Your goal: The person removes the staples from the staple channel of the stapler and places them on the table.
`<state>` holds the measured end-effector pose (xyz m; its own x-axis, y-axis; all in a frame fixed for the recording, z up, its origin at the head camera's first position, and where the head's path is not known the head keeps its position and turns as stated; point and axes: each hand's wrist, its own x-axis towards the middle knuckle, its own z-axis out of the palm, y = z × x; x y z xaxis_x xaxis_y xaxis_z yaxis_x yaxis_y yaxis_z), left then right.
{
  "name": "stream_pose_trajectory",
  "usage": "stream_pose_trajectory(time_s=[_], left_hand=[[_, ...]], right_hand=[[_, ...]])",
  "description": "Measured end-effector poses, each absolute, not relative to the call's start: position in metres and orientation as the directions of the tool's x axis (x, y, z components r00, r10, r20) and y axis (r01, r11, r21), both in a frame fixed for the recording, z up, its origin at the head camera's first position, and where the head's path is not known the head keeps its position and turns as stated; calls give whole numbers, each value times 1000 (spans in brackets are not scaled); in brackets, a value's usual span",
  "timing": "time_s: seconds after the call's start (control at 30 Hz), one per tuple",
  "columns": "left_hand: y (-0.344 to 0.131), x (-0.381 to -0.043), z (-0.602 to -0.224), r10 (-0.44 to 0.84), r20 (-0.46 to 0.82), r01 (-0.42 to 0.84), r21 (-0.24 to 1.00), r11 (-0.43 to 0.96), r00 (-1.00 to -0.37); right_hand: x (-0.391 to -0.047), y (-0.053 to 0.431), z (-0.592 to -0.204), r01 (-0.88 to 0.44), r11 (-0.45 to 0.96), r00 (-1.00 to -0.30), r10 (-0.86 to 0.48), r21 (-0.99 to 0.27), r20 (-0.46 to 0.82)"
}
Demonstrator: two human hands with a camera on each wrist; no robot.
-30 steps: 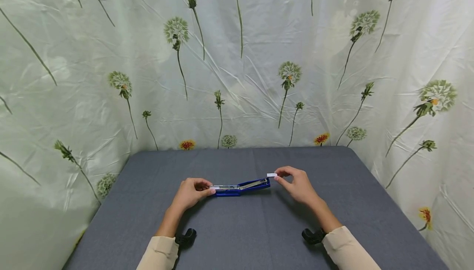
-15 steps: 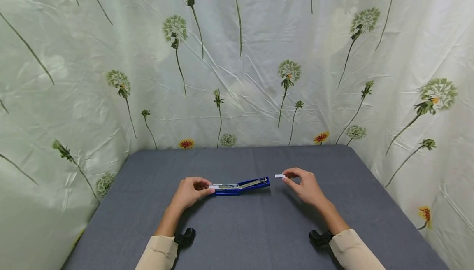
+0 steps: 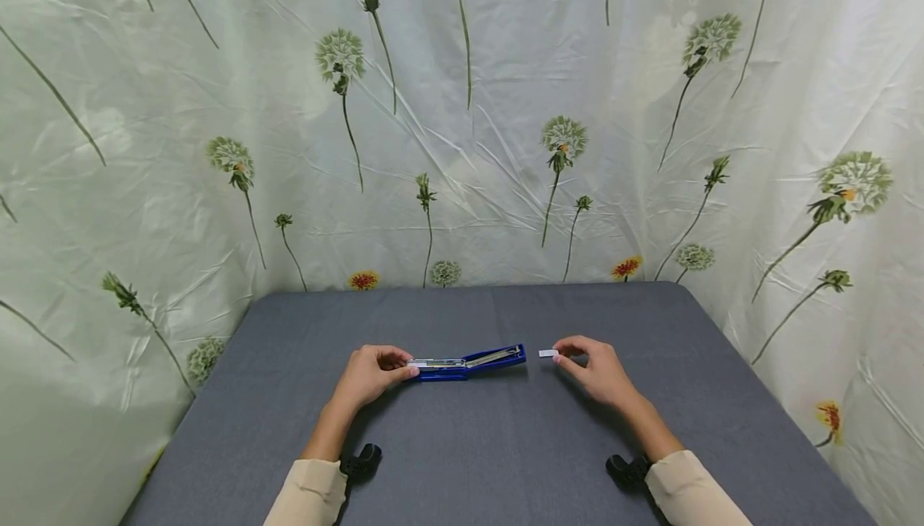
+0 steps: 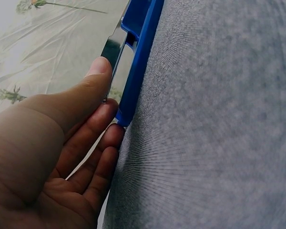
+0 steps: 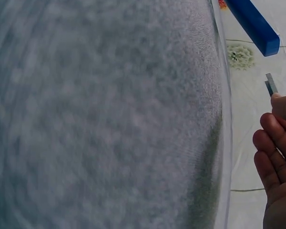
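Note:
A blue stapler (image 3: 443, 375) lies on the table, folded open, its top arm tipped up to the right and its metal magazine showing. My left hand (image 3: 371, 376) holds the stapler's left end between thumb and fingers. In the left wrist view the thumb lies on the metal magazine (image 4: 113, 50), fingertips by the blue base (image 4: 133, 90). Right of the raised arm, my right hand (image 3: 595, 370) pinches a short silvery strip of staples (image 3: 548, 354) by its end, apart from the stapler. The right wrist view shows the strip (image 5: 270, 83) jutting past the thumb, below the blue arm (image 5: 257, 31).
A dark grey cloth covers the table (image 3: 462, 462). Behind it and at both sides hangs a pale curtain (image 3: 469, 149) with a dandelion print. Black straps with mounts sit on both wrists.
My right hand has moved right, away from the stapler's raised end, then slightly down, with the staple strip in its fingers. My left hand and the stapler stay in place.

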<state>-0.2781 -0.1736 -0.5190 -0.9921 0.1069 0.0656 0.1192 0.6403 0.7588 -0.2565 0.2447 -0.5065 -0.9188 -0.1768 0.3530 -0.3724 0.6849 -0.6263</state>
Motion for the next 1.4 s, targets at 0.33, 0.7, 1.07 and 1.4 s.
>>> stream_pose_trajectory(time_s=[0.33,0.7,1.07,1.4], left_hand=[[-174,-278,-519,113,78,132,765,631,-991],[-173,-279,-519,116,82,137,762,633,-990],[-172,-276,-517,117,68,126,776,618,-991],[-174,-277,-519,109,66,120,774,622,-992]], right_hand=[[-257,247,-510,-317,698,-944,-170,-642,281],[-258,251,-515,-308,715,-949,-187,-628,253],[-255,254,-518,-345,732,-937,-233,-588,260],[-256,254,-518,-424,785,-900,-313,-451,302]])
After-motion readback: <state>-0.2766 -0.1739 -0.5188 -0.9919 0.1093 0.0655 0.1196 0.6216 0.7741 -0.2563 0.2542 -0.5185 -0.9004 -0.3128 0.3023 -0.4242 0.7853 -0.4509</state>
